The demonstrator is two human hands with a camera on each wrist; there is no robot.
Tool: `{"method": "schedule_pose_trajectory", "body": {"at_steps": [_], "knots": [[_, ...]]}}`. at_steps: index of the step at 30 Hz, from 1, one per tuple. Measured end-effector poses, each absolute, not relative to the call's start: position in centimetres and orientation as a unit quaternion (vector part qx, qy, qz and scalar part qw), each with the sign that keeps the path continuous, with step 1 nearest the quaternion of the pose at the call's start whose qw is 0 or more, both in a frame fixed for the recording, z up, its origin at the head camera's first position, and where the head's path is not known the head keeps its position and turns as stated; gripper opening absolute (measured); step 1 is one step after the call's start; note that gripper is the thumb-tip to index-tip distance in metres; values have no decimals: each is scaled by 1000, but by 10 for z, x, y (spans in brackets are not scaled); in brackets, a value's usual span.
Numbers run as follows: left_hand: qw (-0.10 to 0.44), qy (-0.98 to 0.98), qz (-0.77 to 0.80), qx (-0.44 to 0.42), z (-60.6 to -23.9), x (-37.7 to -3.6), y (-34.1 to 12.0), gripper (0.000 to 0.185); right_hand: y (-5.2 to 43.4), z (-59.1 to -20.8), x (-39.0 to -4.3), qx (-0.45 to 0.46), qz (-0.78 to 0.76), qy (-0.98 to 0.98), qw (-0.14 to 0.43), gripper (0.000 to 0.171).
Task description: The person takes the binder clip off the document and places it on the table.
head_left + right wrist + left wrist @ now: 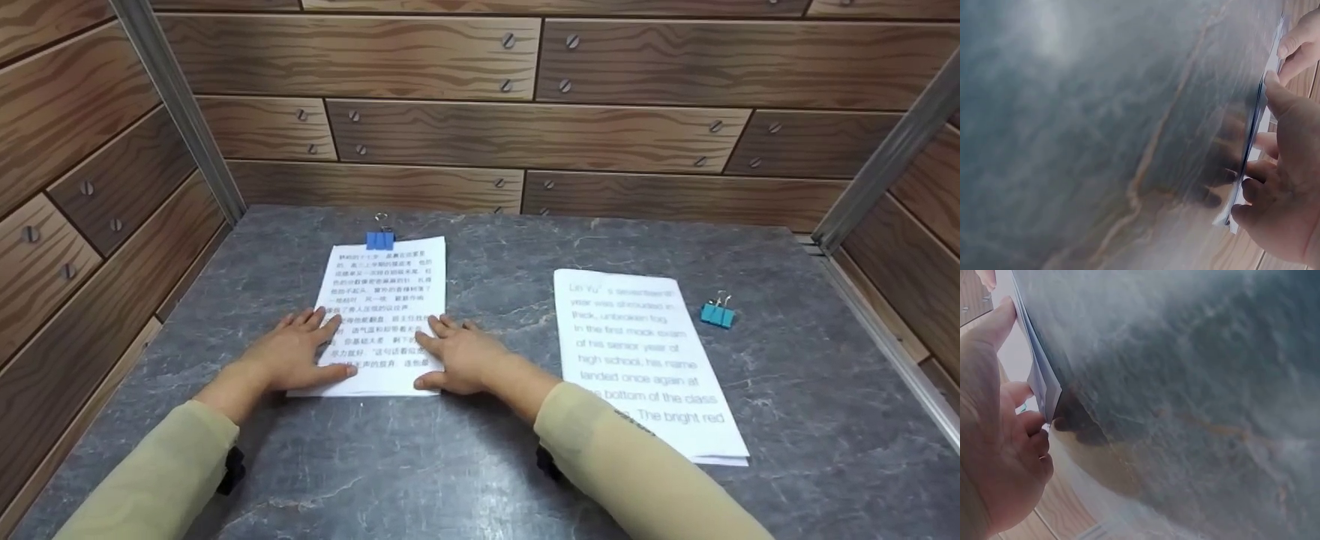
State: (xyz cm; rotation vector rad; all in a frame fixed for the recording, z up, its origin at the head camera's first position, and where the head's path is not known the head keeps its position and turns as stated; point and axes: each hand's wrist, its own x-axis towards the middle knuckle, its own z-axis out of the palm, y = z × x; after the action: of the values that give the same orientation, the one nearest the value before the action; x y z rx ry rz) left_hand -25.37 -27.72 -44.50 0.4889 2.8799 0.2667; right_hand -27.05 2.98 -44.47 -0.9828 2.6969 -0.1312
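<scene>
Head view: clipped papers [384, 289] partly under left hand [292, 354] and right hand [466, 358].

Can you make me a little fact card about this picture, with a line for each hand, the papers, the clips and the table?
Left hand: on the left edge of the Chinese papers
Right hand: on their right edge
English papers: to the right, partly hidden by the right sleeve
Blue clip: at the Chinese papers' top edge
Teal clip: right of the English papers, not touching them
Table: gray, marble-patterned
</scene>
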Motion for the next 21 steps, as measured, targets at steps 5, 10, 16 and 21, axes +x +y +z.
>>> {"method": "schedule_pose_trajectory", "body": {"at_steps": [5,10,16,21], "knots": [[109,975,95,168,-442,-256,-276,107,30,-443,-271,-340,-46,930,132,84],[117,973,104,169,-440,-256,-274,107,31,-441,-270,-343,-49,929,132,83],[122,974,102,163,-441,-255,-273,107,31,-443,-269,-343,-53,929,127,83],[126,974,100,161,-440,-253,-271,107,33,-443,-267,-344,-54,929,127,83]]}}
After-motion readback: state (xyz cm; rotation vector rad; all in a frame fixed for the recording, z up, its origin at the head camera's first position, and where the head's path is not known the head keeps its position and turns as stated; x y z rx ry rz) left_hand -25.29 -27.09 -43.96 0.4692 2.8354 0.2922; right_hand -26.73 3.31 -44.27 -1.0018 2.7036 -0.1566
